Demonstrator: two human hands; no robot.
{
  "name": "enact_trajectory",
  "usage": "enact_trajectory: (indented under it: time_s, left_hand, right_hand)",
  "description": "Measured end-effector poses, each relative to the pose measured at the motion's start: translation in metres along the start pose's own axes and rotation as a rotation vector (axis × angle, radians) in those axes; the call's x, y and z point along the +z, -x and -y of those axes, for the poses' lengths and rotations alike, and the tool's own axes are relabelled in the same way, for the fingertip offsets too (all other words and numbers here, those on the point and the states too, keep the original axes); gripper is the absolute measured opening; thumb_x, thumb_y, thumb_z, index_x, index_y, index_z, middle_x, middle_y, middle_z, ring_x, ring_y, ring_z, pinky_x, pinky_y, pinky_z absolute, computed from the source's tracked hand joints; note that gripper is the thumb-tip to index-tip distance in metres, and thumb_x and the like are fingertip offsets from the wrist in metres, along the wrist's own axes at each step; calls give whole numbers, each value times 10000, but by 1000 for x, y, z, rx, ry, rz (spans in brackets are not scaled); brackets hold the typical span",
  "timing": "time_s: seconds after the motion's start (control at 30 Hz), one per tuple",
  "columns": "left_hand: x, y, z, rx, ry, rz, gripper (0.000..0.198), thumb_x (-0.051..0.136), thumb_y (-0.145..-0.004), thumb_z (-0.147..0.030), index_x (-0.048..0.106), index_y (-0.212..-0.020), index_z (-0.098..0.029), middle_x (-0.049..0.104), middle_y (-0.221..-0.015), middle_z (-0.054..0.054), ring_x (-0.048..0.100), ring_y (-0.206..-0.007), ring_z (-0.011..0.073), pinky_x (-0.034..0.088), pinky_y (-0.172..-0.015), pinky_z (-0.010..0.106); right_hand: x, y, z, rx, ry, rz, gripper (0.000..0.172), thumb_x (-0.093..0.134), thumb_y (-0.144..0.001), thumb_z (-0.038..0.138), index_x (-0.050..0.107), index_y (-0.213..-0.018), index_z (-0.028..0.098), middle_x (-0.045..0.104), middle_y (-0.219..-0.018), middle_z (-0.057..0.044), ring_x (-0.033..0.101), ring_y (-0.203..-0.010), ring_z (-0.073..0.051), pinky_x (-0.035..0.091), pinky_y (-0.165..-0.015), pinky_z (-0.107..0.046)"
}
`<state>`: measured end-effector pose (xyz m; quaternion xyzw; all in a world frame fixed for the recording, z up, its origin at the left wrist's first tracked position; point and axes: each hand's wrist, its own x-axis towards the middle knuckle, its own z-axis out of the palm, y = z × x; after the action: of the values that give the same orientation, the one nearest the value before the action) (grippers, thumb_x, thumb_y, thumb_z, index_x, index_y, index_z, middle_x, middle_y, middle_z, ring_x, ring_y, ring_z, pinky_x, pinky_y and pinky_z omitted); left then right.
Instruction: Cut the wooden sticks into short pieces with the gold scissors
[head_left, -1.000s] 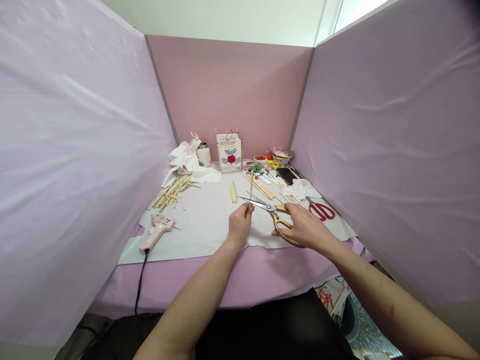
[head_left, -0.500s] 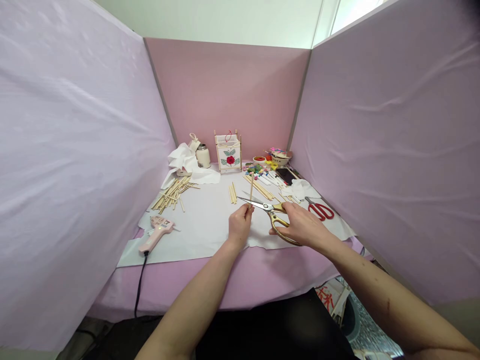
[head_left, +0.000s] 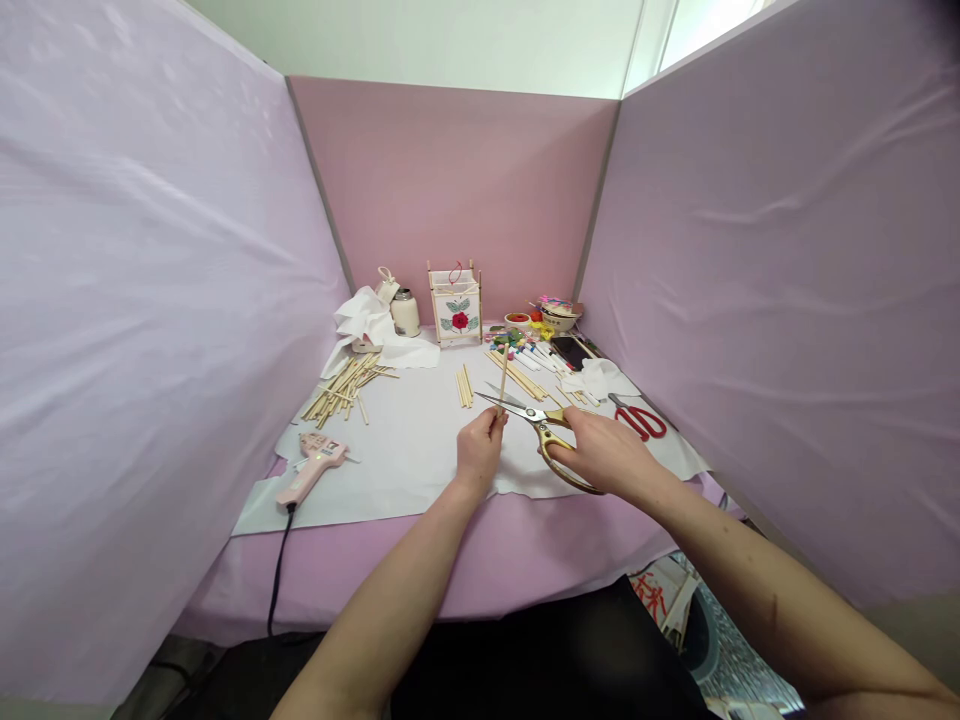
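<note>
Gold-handled scissors (head_left: 553, 438), steel blades parted, sit in the right hand (head_left: 606, 455), fingers closed around the handle loops. Thin wooden stick (head_left: 503, 385), upright, pinched near its lower end by the left hand (head_left: 480, 452), fingertips tight together. Stick placed between the hands, much nearer the left, right at the blades; contact with the steel not clear from this view. Best handling, as a judgement: pinch firm and close to the blades, stick steady, blades square across it.

Beneath both hands, white paper sheet (head_left: 390, 472) over a lilac-pink tablecloth (head_left: 480, 560). Left of the hands, pink hot glue gun (head_left: 311, 466) with black cord (head_left: 279, 580). Just beyond the left hand, small stack of short wooden sticks (head_left: 465, 387); farther left, loose heap of wooden sticks (head_left: 345, 392). To the right, red-handled scissors (head_left: 641, 422) and white tissue (head_left: 596, 378). Along the far edge, crumpled white tissue (head_left: 367, 325), cream jar (head_left: 405, 315), stick-framed paper lantern (head_left: 454, 310) with a red flower, black phone (head_left: 571, 352), small bowl (head_left: 559, 319). Pink back panel (head_left: 450, 190) and lilac side panel (head_left: 150, 300) behind all.
</note>
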<state>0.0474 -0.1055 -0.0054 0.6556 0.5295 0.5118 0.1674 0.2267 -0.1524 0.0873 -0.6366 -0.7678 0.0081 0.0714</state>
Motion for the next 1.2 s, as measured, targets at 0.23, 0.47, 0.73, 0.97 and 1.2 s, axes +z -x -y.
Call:
enact_trajectory:
  time_s: [0.23, 0.47, 0.73, 0.97, 1.2]
  left_hand:
    - [1, -1, 1, -12, -25, 8, 244, 448, -881, -340, 631, -805, -197, 622, -684, 1, 501, -593, 107, 371, -608, 207]
    - [3, -2, 2, -25, 11, 13, 194, 468, -874, -286, 642, -849, -204, 675, -780, 16, 583, -693, 125, 402, -653, 221]
    - [-4, -2, -1, 54, -14, -22, 237, 376, -903, -221, 609, -937, -199, 619, -767, 17, 563, -713, 126, 408, -685, 235]
    - [-9, -6, 1, 108, -57, -67, 201, 391, -909, -223, 590, -909, -189, 594, -822, 34, 539, -767, 139, 408, -707, 248]
    - [-15, -10, 3, 155, -91, -114, 176, 479, -877, -232, 559, -729, -182, 553, -745, 13, 518, -721, 126, 388, -672, 235]
  right_hand:
    - [-5, 0, 1, 11, 38, 27, 365, 487, -798, 512, 576, -957, 196, 677, -896, -98, 626, -821, -255, 358, -608, -285]
    - [-1, -4, -3, 12, 28, 15, 383, 497, -788, 521, 602, -970, 201, 685, -879, -100, 623, -806, -261, 346, -591, -282]
    - [2, -13, -10, -8, -245, 75, 414, 517, -771, 596, 634, -864, 211, 672, -829, -67, 595, -736, -215, 308, -527, -244]
    - [21, -18, -11, 21, -530, 176, 499, 517, -736, 670, 567, -712, 175, 591, -677, -16, 499, -585, -144, 308, -503, -227]
    - [41, -15, -13, -18, -715, 175, 463, 551, -734, 624, 529, -680, 165, 483, -619, 16, 392, -564, -118, 289, -514, -236]
